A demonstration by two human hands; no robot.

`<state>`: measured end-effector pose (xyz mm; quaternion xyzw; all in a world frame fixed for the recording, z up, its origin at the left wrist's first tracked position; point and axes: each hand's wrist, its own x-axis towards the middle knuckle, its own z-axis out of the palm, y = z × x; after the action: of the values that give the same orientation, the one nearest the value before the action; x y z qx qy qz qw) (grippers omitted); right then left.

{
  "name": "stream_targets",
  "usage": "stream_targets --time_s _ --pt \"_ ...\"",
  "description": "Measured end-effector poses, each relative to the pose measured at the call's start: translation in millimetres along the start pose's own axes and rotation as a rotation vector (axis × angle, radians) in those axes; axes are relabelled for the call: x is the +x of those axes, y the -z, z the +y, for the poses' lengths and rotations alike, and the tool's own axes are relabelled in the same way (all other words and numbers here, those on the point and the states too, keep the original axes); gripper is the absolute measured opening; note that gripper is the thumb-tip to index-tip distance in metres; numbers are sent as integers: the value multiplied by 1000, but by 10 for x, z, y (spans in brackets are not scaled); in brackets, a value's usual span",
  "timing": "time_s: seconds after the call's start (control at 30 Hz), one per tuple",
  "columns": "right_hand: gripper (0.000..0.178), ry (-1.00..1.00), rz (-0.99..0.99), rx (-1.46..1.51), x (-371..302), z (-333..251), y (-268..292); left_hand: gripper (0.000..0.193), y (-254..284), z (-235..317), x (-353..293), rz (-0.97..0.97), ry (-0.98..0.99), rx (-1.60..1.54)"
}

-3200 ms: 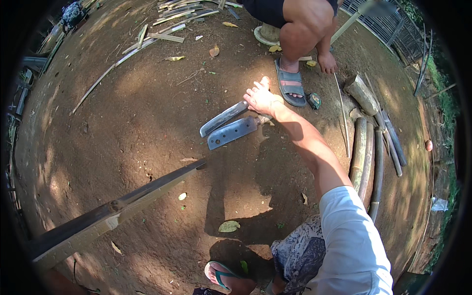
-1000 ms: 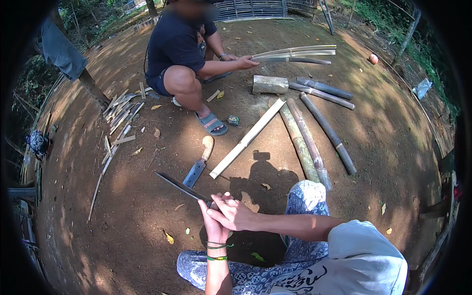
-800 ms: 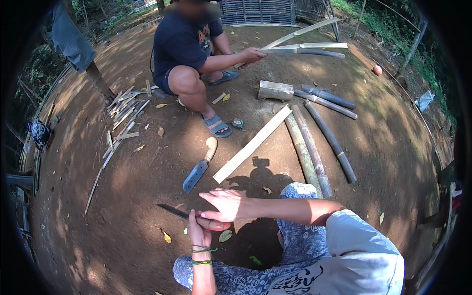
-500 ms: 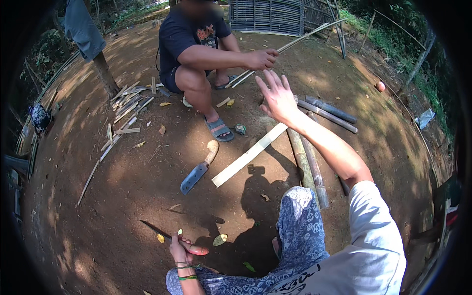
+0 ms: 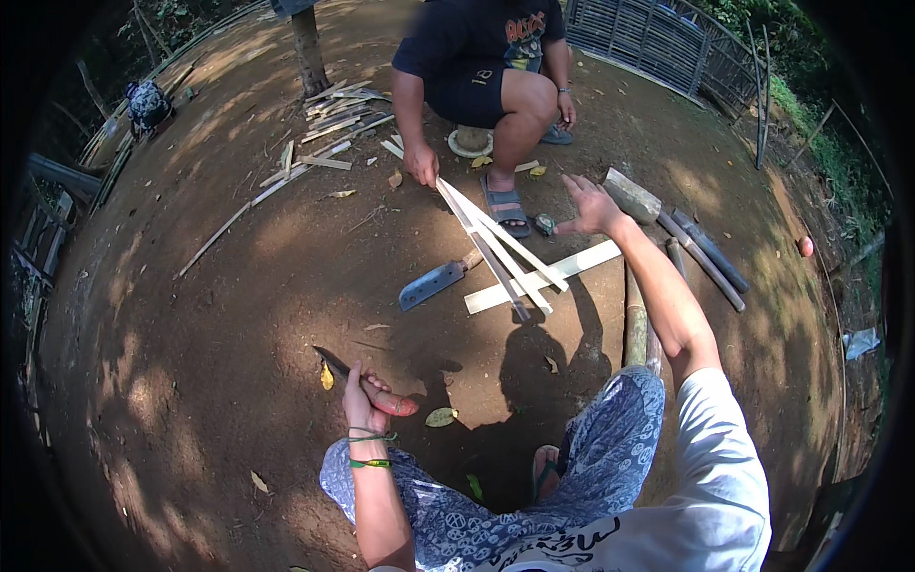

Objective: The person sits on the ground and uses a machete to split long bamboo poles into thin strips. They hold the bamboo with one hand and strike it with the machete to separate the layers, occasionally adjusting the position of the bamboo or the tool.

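Observation:
My left hand point(image 5: 368, 396) is closed around the reddish handle point(image 5: 396, 405) of a knife, whose dark blade point(image 5: 331, 359) points away to the left, just over the soil. Raised and empty, my right hand point(image 5: 593, 207) has its fingers spread near a short, thick bamboo piece point(image 5: 632, 195). A co-worker's hand point(image 5: 420, 164) grips several long bamboo strips point(image 5: 486, 234) by one end. Their other ends reach toward me, across a wide pale bamboo slat point(image 5: 596, 259). Left of the slat lies a broad-bladed cleaver point(image 5: 432, 284), its wooden handle partly behind the strips.
Bamboo poles point(image 5: 636, 319) lie beside my right knee, with darker ones point(image 5: 710, 257) farther right. Split bamboo pieces point(image 5: 343, 110) are piled at the far left by a post point(image 5: 308, 52). The co-worker's sandalled foot point(image 5: 505, 202) stands beyond the slat.
The co-worker has swung the strips from pointing far right round toward me, over the slat. The view has shifted. My left hand keeps the knife; my right stays raised and open.

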<state>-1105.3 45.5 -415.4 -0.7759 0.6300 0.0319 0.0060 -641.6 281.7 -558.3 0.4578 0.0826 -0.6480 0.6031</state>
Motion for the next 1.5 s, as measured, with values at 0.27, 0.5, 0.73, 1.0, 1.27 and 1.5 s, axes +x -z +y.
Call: stream_targets --time_s 0.27,0.5,0.73,1.0,1.27,1.5 --pt "136 -253 -411 725 182 -1709 -1474 26 -7 -51 -433 21 -77 -133" --pt "147 -448 -398 1016 107 -3356 -2635 22 41 111 -1024 126 -198 -264" --pt "141 -613 -423 573 233 -4382 -3025 19 219 251 -1578 172 -285 -388" --pt "113 -516 -130 442 113 -4682 -3427 20 573 398 -1701 221 -283 -475" --pt "91 -635 -33 492 111 -5092 -3430 21 654 488 -1775 154 -207 -477" --pt "82 -597 -84 545 171 -4916 -3564 19 738 471 -1742 201 -283 -493"
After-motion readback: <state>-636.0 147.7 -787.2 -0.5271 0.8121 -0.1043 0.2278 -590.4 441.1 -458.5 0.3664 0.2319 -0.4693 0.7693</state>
